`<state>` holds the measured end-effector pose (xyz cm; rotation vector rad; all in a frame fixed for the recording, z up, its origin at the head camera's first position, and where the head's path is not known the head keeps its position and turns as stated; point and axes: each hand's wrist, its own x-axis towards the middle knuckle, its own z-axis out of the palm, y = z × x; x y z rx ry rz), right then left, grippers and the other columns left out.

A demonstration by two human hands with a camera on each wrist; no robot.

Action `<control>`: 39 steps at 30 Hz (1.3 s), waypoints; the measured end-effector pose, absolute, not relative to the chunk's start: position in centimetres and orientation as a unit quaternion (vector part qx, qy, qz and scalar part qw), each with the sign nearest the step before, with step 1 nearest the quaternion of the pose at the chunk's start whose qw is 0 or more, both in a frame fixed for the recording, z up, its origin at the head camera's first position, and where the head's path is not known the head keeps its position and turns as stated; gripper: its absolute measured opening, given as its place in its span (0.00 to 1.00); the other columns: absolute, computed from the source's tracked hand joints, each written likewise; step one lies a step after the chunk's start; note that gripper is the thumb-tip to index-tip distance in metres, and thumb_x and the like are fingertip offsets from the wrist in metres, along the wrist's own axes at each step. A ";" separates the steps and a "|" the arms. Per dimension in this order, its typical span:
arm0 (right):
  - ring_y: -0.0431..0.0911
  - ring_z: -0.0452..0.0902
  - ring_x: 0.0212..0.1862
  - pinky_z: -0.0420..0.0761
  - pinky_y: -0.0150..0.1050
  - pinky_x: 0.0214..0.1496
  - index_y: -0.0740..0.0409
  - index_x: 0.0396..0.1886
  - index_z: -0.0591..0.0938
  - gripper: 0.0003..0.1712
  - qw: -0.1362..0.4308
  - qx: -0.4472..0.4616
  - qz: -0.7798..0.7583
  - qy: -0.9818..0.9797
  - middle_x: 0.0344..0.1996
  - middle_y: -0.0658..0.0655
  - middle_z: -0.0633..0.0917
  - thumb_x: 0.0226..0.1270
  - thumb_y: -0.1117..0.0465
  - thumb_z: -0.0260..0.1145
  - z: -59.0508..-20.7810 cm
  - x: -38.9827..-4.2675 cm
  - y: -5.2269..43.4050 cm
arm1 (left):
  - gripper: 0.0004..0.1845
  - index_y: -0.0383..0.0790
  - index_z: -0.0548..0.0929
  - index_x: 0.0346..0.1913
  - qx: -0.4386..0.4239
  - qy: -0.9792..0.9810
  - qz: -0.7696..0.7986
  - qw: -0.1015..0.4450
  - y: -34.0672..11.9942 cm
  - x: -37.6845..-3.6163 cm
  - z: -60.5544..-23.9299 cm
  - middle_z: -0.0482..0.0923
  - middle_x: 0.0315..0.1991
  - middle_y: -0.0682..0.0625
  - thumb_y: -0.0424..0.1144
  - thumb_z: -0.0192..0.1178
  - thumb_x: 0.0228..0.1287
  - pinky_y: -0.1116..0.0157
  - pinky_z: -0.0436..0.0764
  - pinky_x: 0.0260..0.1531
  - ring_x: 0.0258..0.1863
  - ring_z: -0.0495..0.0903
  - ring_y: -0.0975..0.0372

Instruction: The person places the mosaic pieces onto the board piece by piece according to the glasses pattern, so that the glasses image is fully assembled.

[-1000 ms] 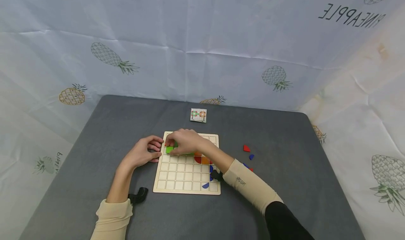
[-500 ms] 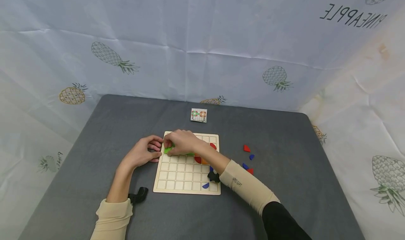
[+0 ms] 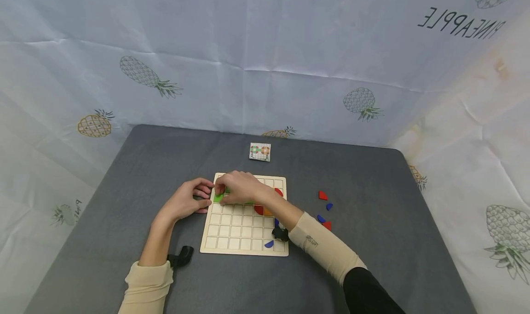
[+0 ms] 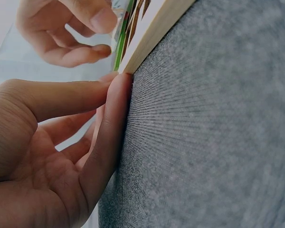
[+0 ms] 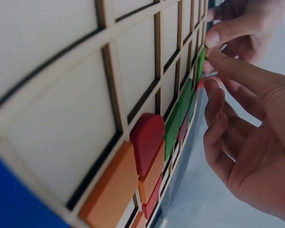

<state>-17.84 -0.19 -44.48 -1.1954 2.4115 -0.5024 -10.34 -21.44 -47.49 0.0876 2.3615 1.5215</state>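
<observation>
On the dark table lies a wooden grid board (image 3: 232, 233). My left hand (image 3: 188, 198) holds the board's left edge between thumb and finger; the left wrist view shows those fingertips against its wooden side. Over the upper-left cells reaches my right hand (image 3: 240, 186), its fingertips at a light green square tile (image 5: 200, 64) lying flat in a cell. Its fingers look relaxed and do not clearly pinch the tile. Darker green tiles (image 5: 180, 111), a rounded red tile (image 5: 147, 137) and an orange tile (image 5: 111, 185) sit along the same rows. My right hand and forearm partly hide these in the head view.
A small pattern card (image 3: 260, 151) lies behind the board. Right of it are loose pieces: a red quarter (image 3: 323, 195), another red piece (image 3: 327, 225) and two blue half-rounds, one nearer (image 3: 320, 218). A blue half-round piece (image 3: 269, 244) lies at the board's lower right.
The light green tile has shifted slightly left toward the board's left edge, along with my right hand. Over the last half second little has moved; my left hand stays at the edge.
</observation>
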 end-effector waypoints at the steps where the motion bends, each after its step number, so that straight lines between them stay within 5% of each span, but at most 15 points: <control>1: 0.40 0.85 0.46 0.81 0.32 0.40 0.46 0.49 0.89 0.12 0.201 -0.426 -0.183 0.863 0.46 0.45 0.90 0.71 0.53 0.79 -44.5 -17.8 0.0 | 0.27 0.26 0.75 0.70 0.030 0.829 0.533 0.165 -21.4 -10.3 -47.5 0.76 0.57 0.31 0.24 0.68 0.71 0.59 0.94 0.35 0.51 0.82 0.48; 10: 0.38 0.78 0.34 0.79 0.32 0.37 0.49 0.52 0.90 0.15 0.193 -0.409 -0.220 0.864 0.48 0.49 0.91 0.70 0.52 0.79 -43.4 -16.5 3.8 | 0.24 0.28 0.77 0.68 0.015 0.830 0.531 0.170 -21.2 -10.5 -47.8 0.77 0.56 0.33 0.23 0.67 0.72 0.61 0.94 0.36 0.48 0.81 0.52; 23: 0.36 0.77 0.33 0.77 0.30 0.31 0.49 0.54 0.90 0.17 0.141 -0.333 -0.217 0.907 0.48 0.50 0.91 0.70 0.51 0.80 -42.4 -15.1 14.4 | 0.26 0.27 0.76 0.69 0.030 0.830 0.532 0.164 -21.2 -10.2 -47.5 0.76 0.56 0.32 0.24 0.68 0.71 0.59 0.94 0.35 0.48 0.79 0.52; 39: 0.41 0.78 0.33 0.79 0.34 0.33 0.59 0.57 0.89 0.18 0.161 -0.222 -0.242 0.931 0.50 0.59 0.90 0.69 0.61 0.79 -44.2 -16.3 26.5 | 0.25 0.27 0.75 0.69 0.030 0.830 0.532 0.165 -21.1 -10.2 -47.4 0.76 0.56 0.32 0.25 0.68 0.72 0.60 0.93 0.36 0.48 0.79 0.52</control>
